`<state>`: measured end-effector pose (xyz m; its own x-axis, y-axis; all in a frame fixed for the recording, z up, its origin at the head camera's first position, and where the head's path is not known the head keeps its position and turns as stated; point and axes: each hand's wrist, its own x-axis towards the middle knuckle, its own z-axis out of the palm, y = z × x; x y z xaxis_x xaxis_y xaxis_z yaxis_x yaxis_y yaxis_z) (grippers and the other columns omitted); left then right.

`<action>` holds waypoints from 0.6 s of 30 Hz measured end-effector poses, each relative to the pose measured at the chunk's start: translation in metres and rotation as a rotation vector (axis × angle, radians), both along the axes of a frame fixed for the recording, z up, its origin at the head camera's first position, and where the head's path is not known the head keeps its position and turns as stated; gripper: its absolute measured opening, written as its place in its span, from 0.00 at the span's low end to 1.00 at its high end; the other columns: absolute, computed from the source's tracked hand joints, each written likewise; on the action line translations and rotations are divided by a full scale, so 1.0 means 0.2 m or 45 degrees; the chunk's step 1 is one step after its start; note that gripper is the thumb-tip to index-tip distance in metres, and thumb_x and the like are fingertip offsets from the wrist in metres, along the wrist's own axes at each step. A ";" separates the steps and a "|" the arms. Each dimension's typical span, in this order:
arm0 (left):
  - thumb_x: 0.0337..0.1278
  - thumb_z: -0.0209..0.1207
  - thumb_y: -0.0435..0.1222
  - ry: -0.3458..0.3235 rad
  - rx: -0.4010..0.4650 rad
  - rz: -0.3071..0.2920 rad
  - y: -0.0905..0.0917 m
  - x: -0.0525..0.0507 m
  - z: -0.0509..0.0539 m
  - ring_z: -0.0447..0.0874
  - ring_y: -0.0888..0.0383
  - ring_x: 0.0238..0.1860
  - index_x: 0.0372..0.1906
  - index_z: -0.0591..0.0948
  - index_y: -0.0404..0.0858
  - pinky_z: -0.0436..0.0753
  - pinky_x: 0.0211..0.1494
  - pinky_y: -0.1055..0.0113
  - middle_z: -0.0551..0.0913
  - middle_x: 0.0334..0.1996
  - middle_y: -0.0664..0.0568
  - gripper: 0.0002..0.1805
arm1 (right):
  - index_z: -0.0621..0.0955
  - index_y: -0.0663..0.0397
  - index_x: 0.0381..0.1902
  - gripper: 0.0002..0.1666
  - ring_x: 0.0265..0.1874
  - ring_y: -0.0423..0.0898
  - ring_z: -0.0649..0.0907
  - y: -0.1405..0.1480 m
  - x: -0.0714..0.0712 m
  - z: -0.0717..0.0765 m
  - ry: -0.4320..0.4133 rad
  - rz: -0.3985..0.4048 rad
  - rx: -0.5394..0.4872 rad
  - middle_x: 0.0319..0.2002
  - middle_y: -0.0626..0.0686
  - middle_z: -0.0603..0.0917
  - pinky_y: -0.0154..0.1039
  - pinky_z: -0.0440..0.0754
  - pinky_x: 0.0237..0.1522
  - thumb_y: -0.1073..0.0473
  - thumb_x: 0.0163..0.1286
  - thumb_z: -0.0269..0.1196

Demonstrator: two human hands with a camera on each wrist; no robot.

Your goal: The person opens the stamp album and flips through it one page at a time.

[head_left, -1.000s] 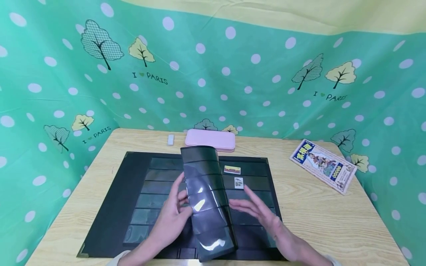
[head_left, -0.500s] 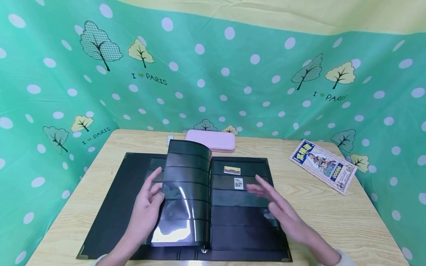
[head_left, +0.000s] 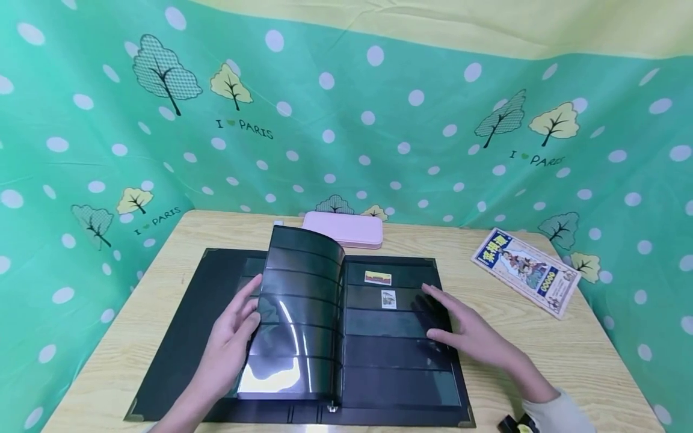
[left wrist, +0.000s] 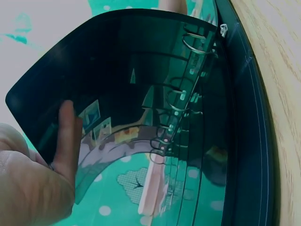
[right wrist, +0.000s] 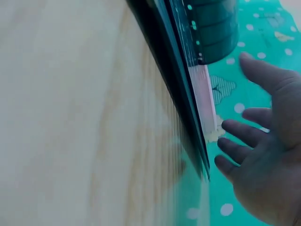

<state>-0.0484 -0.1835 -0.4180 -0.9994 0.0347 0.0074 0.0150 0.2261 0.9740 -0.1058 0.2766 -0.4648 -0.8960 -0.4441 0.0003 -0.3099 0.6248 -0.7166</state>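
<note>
A black stamp album (head_left: 178, 337) lies spread on the table, its pages held by metal rings (left wrist: 176, 100). My left hand (head_left: 224, 346) holds the outer edge of a raised, curved, glossy page (head_left: 295, 300); in the left wrist view, its thumb lies against the page's face. On the right-hand page (head_left: 400, 352) sit two stamps, a red and yellow one (head_left: 378, 278) and a pale grey one (head_left: 388, 299) below it. My right hand (head_left: 471, 331), fingers spread and relaxed, is over that page's right edge; whether it touches is unclear.
Behind the album lies a pink case (head_left: 342, 229), beside a small white block (head_left: 278, 223) mostly hidden by the raised page. A printed booklet (head_left: 526, 270) rests at the back right. Green dotted cloth (head_left: 346, 144) hangs behind the wooden table (head_left: 541, 355).
The raised page has swung leftward with my left hand, uncovering more of the right-hand page. My right hand has moved right, to the album's right edge.
</note>
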 end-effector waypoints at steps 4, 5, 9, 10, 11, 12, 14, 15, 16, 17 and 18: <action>0.91 0.46 0.30 0.047 0.072 -0.042 -0.01 0.00 0.00 0.53 0.29 0.86 0.91 0.58 0.43 0.66 0.67 0.86 0.54 0.90 0.48 0.33 | 0.62 0.51 0.90 0.54 0.85 0.72 0.58 0.03 -0.02 -0.02 0.002 0.063 0.149 0.88 0.64 0.58 0.78 0.64 0.76 0.42 0.77 0.73; 0.91 0.46 0.31 0.049 0.089 -0.047 -0.01 0.00 0.00 0.52 0.29 0.86 0.91 0.58 0.43 0.67 0.67 0.87 0.53 0.90 0.48 0.33 | 0.62 0.52 0.90 0.55 0.85 0.72 0.58 0.04 -0.02 -0.03 0.012 0.083 0.174 0.88 0.64 0.58 0.77 0.65 0.76 0.41 0.77 0.73; 0.91 0.48 0.32 0.065 0.163 -0.035 0.00 0.00 0.01 0.61 0.43 0.86 0.91 0.59 0.43 0.71 0.67 0.85 0.58 0.89 0.49 0.33 | 0.66 0.55 0.88 0.53 0.85 0.72 0.59 0.05 -0.03 -0.05 0.068 0.117 0.234 0.88 0.63 0.59 0.76 0.67 0.75 0.40 0.76 0.74; 0.91 0.49 0.32 0.087 0.194 -0.025 0.00 0.00 0.01 0.68 0.48 0.83 0.90 0.60 0.42 0.74 0.65 0.83 0.64 0.87 0.50 0.32 | 0.66 0.55 0.87 0.53 0.85 0.71 0.59 0.05 -0.03 -0.06 0.072 0.115 0.235 0.88 0.62 0.60 0.76 0.67 0.75 0.40 0.76 0.74; 0.90 0.49 0.31 0.110 0.227 -0.014 0.00 0.00 0.00 0.76 0.53 0.77 0.90 0.61 0.41 0.78 0.63 0.82 0.71 0.83 0.50 0.32 | 0.67 0.55 0.87 0.53 0.85 0.71 0.59 0.05 -0.03 -0.06 0.077 0.115 0.237 0.88 0.62 0.60 0.76 0.67 0.75 0.40 0.76 0.74; 0.90 0.50 0.30 0.138 0.256 0.000 0.01 0.01 0.00 0.81 0.57 0.71 0.89 0.63 0.40 0.80 0.61 0.80 0.77 0.78 0.51 0.32 | 0.67 0.55 0.87 0.52 0.85 0.71 0.59 0.05 -0.03 -0.06 0.075 0.112 0.236 0.88 0.62 0.60 0.76 0.67 0.75 0.40 0.76 0.74; 0.88 0.52 0.28 0.196 0.310 0.029 0.02 0.01 0.01 0.87 0.64 0.57 0.87 0.66 0.38 0.84 0.56 0.77 0.86 0.66 0.53 0.31 | 0.66 0.54 0.88 0.52 0.85 0.71 0.59 0.05 -0.02 -0.06 0.068 0.108 0.235 0.88 0.62 0.60 0.76 0.67 0.76 0.39 0.76 0.73; 0.87 0.53 0.27 0.214 0.333 0.040 0.03 0.00 0.01 0.88 0.64 0.51 0.87 0.67 0.37 0.86 0.53 0.75 0.89 0.60 0.55 0.31 | 0.66 0.53 0.88 0.53 0.85 0.70 0.59 0.05 -0.02 -0.06 0.063 0.107 0.233 0.88 0.61 0.60 0.76 0.67 0.76 0.39 0.76 0.73; 0.87 0.54 0.27 0.219 0.351 0.046 0.03 0.00 0.01 0.89 0.63 0.48 0.86 0.68 0.37 0.87 0.51 0.74 0.90 0.56 0.55 0.31 | 0.66 0.53 0.88 0.52 0.85 0.70 0.59 0.05 -0.02 -0.07 0.061 0.106 0.233 0.88 0.61 0.60 0.76 0.67 0.76 0.39 0.76 0.73; 0.87 0.54 0.27 0.218 0.366 0.047 0.03 0.00 0.02 0.90 0.62 0.47 0.86 0.68 0.37 0.89 0.50 0.72 0.90 0.55 0.55 0.30 | 0.66 0.52 0.88 0.52 0.86 0.70 0.59 0.05 -0.02 -0.07 0.060 0.107 0.233 0.88 0.60 0.59 0.76 0.67 0.76 0.39 0.76 0.73; 0.86 0.55 0.27 0.222 0.367 0.063 0.03 0.00 0.02 0.90 0.63 0.48 0.86 0.69 0.37 0.88 0.50 0.73 0.90 0.56 0.56 0.30 | 0.66 0.51 0.88 0.52 0.86 0.70 0.59 0.05 -0.02 -0.07 0.054 0.105 0.232 0.88 0.60 0.59 0.75 0.67 0.76 0.39 0.76 0.73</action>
<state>-0.0483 -0.1776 -0.4130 -0.9827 -0.0418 0.1806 0.1827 -0.0536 0.9817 -0.1097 0.2860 -0.4788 -0.8575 -0.5120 -0.0497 -0.3929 0.7142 -0.5793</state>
